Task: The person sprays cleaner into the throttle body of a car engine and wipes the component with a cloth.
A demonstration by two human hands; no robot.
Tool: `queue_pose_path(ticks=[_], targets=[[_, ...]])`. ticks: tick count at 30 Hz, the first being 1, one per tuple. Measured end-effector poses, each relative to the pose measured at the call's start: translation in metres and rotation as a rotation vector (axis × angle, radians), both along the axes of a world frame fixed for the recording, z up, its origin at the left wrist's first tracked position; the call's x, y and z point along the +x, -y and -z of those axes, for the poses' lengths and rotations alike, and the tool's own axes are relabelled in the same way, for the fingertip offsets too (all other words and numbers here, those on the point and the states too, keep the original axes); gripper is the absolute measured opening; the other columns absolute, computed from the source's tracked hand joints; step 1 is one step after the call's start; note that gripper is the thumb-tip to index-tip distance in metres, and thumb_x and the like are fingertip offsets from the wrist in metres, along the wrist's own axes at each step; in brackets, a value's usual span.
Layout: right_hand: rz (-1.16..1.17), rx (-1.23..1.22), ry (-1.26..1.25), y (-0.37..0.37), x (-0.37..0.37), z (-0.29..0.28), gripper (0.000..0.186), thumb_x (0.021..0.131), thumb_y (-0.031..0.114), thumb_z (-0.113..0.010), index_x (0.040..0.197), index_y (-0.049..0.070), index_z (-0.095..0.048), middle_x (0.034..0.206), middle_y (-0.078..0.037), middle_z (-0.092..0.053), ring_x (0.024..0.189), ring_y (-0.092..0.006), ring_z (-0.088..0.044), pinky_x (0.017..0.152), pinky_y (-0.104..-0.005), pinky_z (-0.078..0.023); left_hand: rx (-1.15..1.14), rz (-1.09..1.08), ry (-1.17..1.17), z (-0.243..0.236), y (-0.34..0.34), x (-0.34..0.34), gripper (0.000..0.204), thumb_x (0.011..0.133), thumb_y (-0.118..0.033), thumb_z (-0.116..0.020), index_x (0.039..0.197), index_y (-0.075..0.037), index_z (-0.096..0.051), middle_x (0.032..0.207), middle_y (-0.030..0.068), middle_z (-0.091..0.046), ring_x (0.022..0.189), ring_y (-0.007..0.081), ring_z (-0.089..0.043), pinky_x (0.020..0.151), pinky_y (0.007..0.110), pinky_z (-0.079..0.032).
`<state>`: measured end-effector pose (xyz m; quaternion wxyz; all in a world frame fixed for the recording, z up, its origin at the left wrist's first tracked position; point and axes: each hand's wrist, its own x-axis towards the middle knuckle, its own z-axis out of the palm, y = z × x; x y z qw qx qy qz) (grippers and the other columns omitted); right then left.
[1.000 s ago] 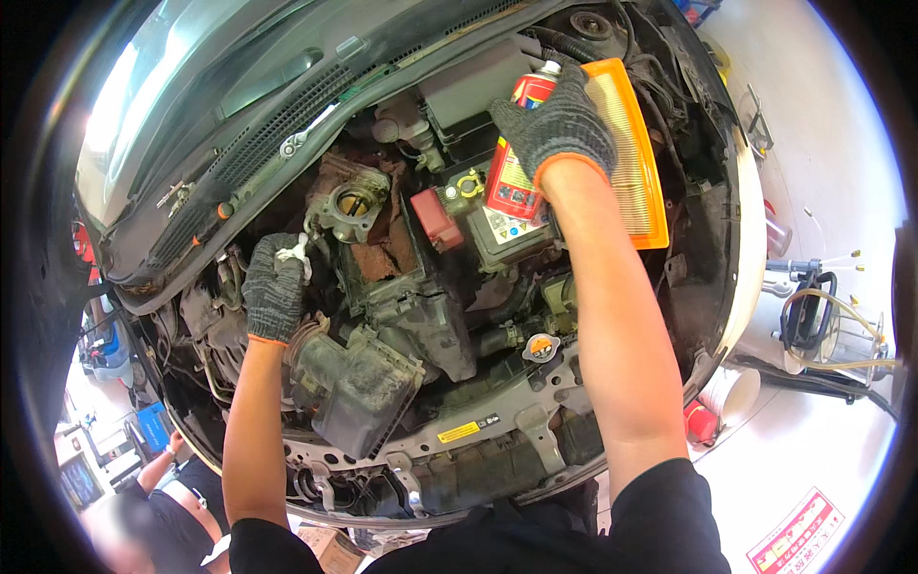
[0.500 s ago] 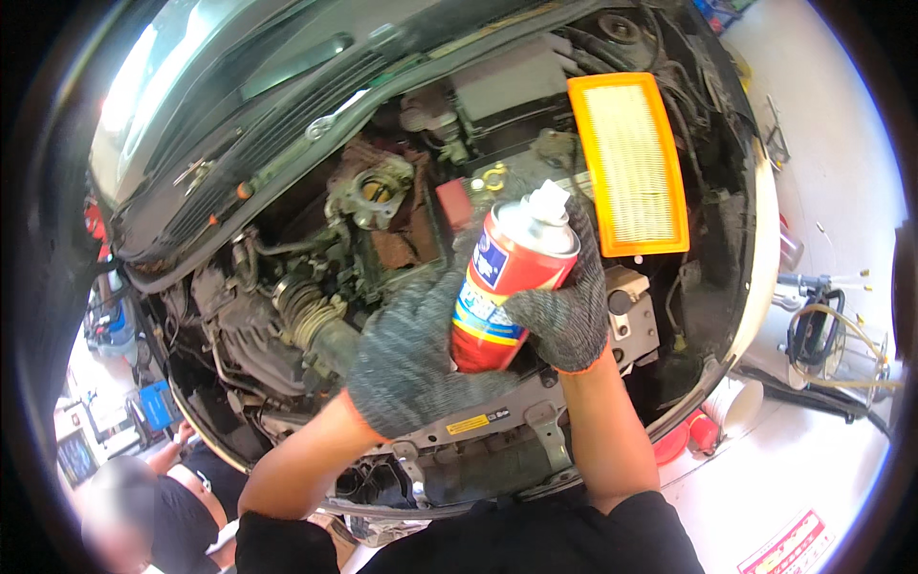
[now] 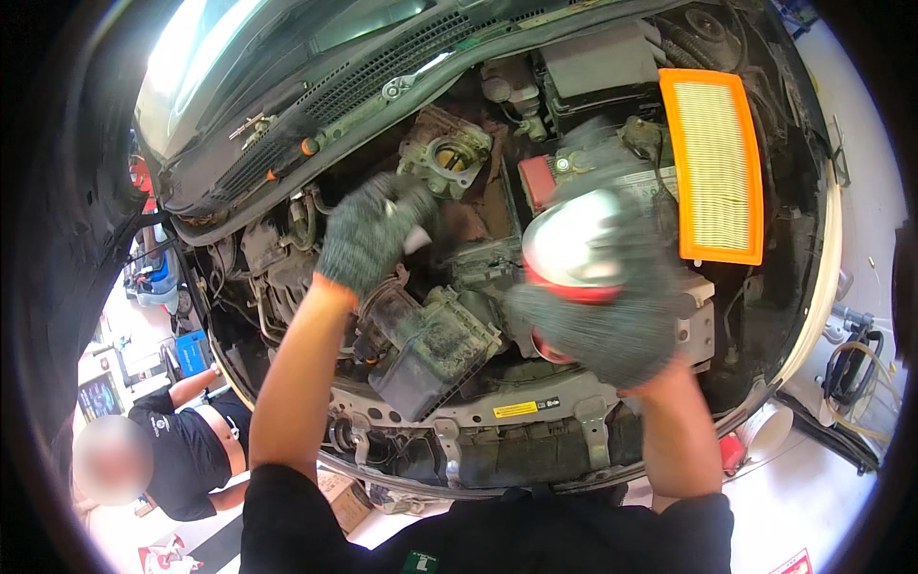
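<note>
My right hand [image 3: 622,316], in a dark grey knit glove, is wrapped round a red spray can [image 3: 574,251]. Both are smeared by motion, and the can's white and silver top leans toward the left. In the same kind of glove, my left hand [image 3: 375,234] has its fingers closed on a small white piece [image 3: 416,239], which is too blurred to name surely. This hand is over the engine, just below the metal throttle body [image 3: 449,158]. A dark plastic air duct housing [image 3: 435,349] lies between my forearms.
An orange-framed air filter [image 3: 753,182] rests at the right of the engine bay, beside the battery with its red cover [image 3: 536,180]. A wrench [image 3: 406,86] lies on the cowl. Another person [image 3: 191,450] is at the lower left; a white bucket [image 3: 768,432] stands at the lower right.
My left hand has come off the can and moved up and left, with a small white piece in its fingers. The can, in my right hand, has tilted; the view has shifted.
</note>
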<state>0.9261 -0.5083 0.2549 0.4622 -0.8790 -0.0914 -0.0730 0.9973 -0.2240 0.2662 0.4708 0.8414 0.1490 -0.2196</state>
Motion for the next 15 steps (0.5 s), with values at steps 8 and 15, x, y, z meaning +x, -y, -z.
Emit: queue_pose_path(ticks=[8, 15], targets=[[-0.032, -0.128, -0.017, -0.078, 0.044, 0.032, 0.072, 0.075, 0.025, -0.080, 0.140, 0.009, -0.053, 0.122, -0.021, -0.062, 0.114, -0.0397, -0.057, 0.100, -0.0455, -0.047, 0.461, 0.149, -0.054, 0.074, -0.054, 0.080, 0.047, 0.098, -0.043, -0.057, 0.137, -0.016, -0.059, 0.120, 0.0190, -0.065, 0.100, 0.0280, -0.060, 0.093, 0.039, -0.046], [-0.070, -0.305, -0.121, -0.099, 0.072, 0.010, 0.060, 0.078, 0.028, -0.076, 0.131, 0.008, -0.055, 0.111, -0.023, -0.063, 0.104, -0.0394, -0.062, 0.090, -0.0476, -0.051, 0.269, 0.048, -0.095, 0.077, -0.063, 0.080, 0.045, 0.094, -0.047, -0.062, 0.120, -0.011, -0.072, 0.099, 0.0111, -0.072, 0.089, 0.0182, -0.063, 0.082, 0.033, -0.050]])
